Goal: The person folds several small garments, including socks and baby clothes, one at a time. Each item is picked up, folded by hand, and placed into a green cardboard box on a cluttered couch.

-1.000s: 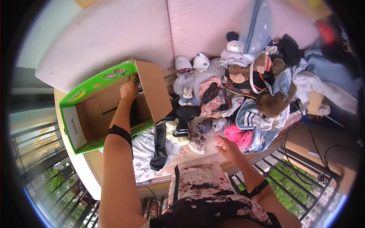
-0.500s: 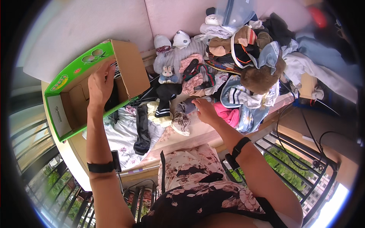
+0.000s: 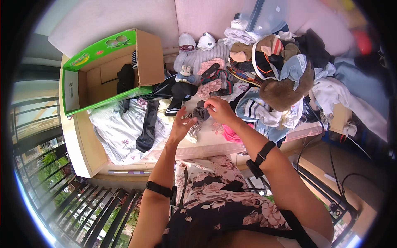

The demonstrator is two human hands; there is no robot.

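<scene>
My right hand (image 3: pixel 221 110) pinches the edge of a dark grey sock (image 3: pixel 200 112) in front of the clothes heap. Close by on its left is my left hand (image 3: pixel 181 126), its fingers spread and curved toward the sock, holding nothing. Under and beside the hands lies a zebra-striped sock (image 3: pixel 194 130), partly covered. A black sock with white stripes (image 3: pixel 178 97) rests just beyond my left hand. Another black sock (image 3: pixel 147 128) is stretched out on a white floral cloth (image 3: pixel 120 138) to the left.
An opened green cardboard box (image 3: pixel 108 101) stands at the left with dark items (image 3: pixel 125 78) inside. Right of the hands are a brown furry piece (image 3: pixel 283 91) and a bright pink cloth (image 3: pixel 231 134). A clear plastic bag (image 3: pixel 266 16) sits at the back. Black cables (image 3: pixel 331 153) hang at the right.
My left hand has come out of the green box, empty, and moved right to the grey sock. My right hand has raised the sock slightly. The view has shifted.
</scene>
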